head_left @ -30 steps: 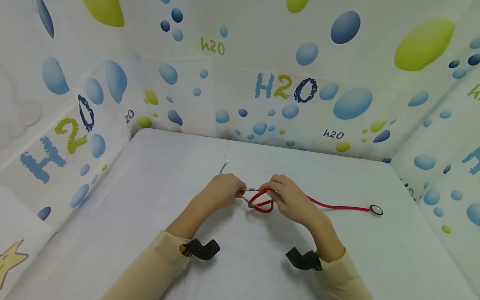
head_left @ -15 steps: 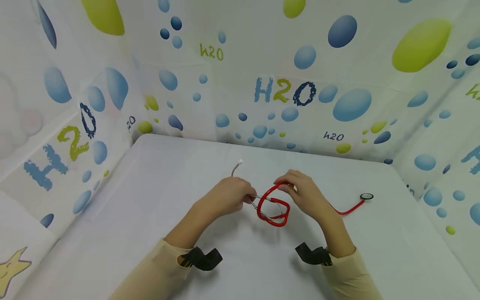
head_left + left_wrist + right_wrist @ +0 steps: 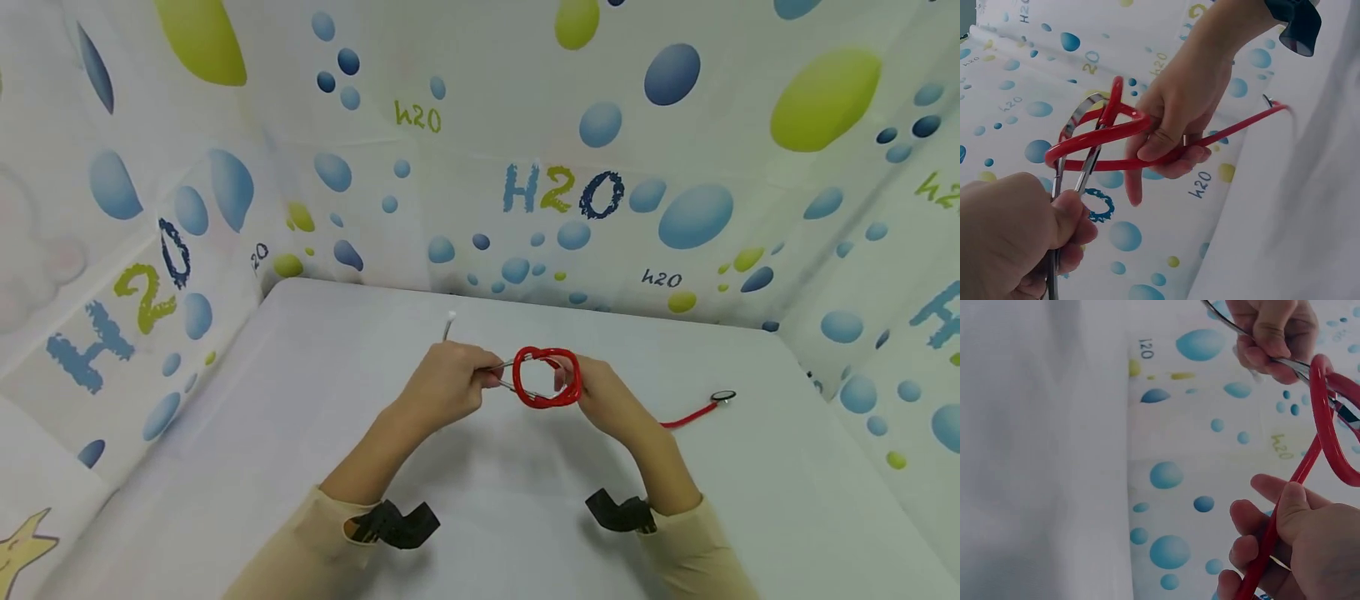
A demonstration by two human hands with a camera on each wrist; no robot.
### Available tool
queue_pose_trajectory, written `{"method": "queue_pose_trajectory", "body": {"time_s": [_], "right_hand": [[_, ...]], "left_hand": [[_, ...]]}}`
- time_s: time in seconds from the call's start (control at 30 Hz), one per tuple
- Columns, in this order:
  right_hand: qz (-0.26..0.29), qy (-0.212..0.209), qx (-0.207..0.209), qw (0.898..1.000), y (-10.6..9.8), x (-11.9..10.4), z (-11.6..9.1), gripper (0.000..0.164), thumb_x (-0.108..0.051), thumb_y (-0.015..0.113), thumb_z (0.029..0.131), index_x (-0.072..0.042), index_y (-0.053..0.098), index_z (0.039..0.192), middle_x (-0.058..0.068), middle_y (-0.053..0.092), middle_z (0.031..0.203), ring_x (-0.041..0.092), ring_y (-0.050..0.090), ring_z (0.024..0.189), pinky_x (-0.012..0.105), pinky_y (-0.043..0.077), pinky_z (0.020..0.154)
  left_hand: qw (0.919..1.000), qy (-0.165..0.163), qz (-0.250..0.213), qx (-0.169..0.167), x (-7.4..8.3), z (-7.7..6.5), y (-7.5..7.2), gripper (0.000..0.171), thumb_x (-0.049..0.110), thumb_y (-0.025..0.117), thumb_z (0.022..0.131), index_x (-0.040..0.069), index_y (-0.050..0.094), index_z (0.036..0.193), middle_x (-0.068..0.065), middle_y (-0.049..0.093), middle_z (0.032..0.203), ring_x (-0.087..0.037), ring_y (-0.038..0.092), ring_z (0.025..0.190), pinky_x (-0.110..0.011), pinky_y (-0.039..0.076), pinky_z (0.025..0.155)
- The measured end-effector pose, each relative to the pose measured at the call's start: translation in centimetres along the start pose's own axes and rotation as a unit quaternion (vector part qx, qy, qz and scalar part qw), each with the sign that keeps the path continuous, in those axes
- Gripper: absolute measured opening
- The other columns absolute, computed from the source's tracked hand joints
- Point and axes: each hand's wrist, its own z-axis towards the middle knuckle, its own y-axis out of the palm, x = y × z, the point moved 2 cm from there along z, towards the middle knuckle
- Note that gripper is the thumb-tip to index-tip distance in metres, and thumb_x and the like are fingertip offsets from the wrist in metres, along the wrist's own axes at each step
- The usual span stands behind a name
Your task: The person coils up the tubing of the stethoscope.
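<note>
A stethoscope with red tubing point(image 3: 547, 402) is held up over the table between both hands. My left hand point(image 3: 447, 379) grips its metal ear tubes point(image 3: 1088, 169) close together, and one white ear tip point(image 3: 452, 315) sticks out beyond that hand. The tubing is wound in a loop around the metal tubes just past the left fingers. My right hand point(image 3: 609, 400) pinches the tubing between thumb and fingers, as the right wrist view shows at the red tube point(image 3: 1270, 534). From there the tubing runs right to the round chest piece point(image 3: 722, 396). The other ear tip is hidden.
A white-covered table point(image 3: 300, 467) lies under the hands. Behind it and at both sides rise white sheets point(image 3: 465, 158) printed with blue and green drops and H2O lettering. Black bands point(image 3: 397, 525) sit at both wrists.
The red loop has risen and turned to face the head camera. My right hand has moved behind the loop, and the left hand has shifted slightly up and left. The chest piece has drawn nearer.
</note>
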Motion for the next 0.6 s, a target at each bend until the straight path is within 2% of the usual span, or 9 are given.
{"method": "queue_pose_trajectory", "body": {"time_s": [0.07,0.2,0.37,0.5,0.6], "right_hand": [[-0.002,0.013,-0.009,1.0,0.5,0.2,0.0,0.01,-0.016,0.054,0.089,-0.013,0.06,0.097,0.001,0.061,0.078,0.014,0.052,0.072,0.026,0.048,0.065],[-0.013,0.027,-0.039,0.999,1.7,0.2,-0.1,0.011,-0.014,0.053,0.09,-0.013,0.058,0.099,0.003,0.06,0.077,0.013,0.049,0.068,0.024,0.046,0.061],[-0.019,0.043,-0.085,0.995,3.1,-1.1,0.2,0.011,-0.018,0.049,0.092,-0.011,0.053,0.098,0.005,0.06,0.079,0.013,0.048,0.067,0.024,0.044,0.06],[-0.041,0.064,-0.122,0.99,4.1,-2.5,0.1,0.02,-0.024,0.042,0.095,-0.01,0.056,0.09,0.004,0.057,0.074,0.013,0.045,0.062,0.025,0.041,0.056],[-0.084,0.045,-0.134,0.986,4.3,-3.6,-0.3,0.016,-0.024,0.045,0.094,-0.011,0.054,0.091,0.003,0.057,0.072,0.012,0.044,0.06,0.023,0.04,0.055]], "left_hand": [[0.9997,-0.018,0.001,0.016,-0.2,-0.1,0.1,0.01,0.008,0.066,0.077,0.014,0.072,0.084,0.005,0.069,0.076,-0.004,0.061,0.068,-0.018,0.051,0.067],[0.9978,-0.048,0.008,0.045,-0.6,-0.1,-0.1,0.009,0.01,0.068,0.077,0.012,0.072,0.085,0.004,0.069,0.076,-0.005,0.061,0.065,-0.019,0.051,0.066],[0.9952,-0.059,0.006,0.078,-0.6,0.1,-0.6,0.009,0.011,0.067,0.078,0.01,0.072,0.085,0.001,0.07,0.074,-0.008,0.063,0.064,-0.021,0.052,0.064],[0.9939,-0.069,0.003,0.086,-0.7,0.1,-0.7,0.007,0.01,0.065,0.079,0.009,0.072,0.083,0.0,0.069,0.072,-0.01,0.062,0.061,-0.023,0.052,0.061],[0.9934,-0.077,0.008,0.085,-0.9,0.2,-0.6,0.008,0.01,0.064,0.079,0.01,0.071,0.082,0.0,0.069,0.072,-0.01,0.063,0.061,-0.023,0.052,0.061]]}}
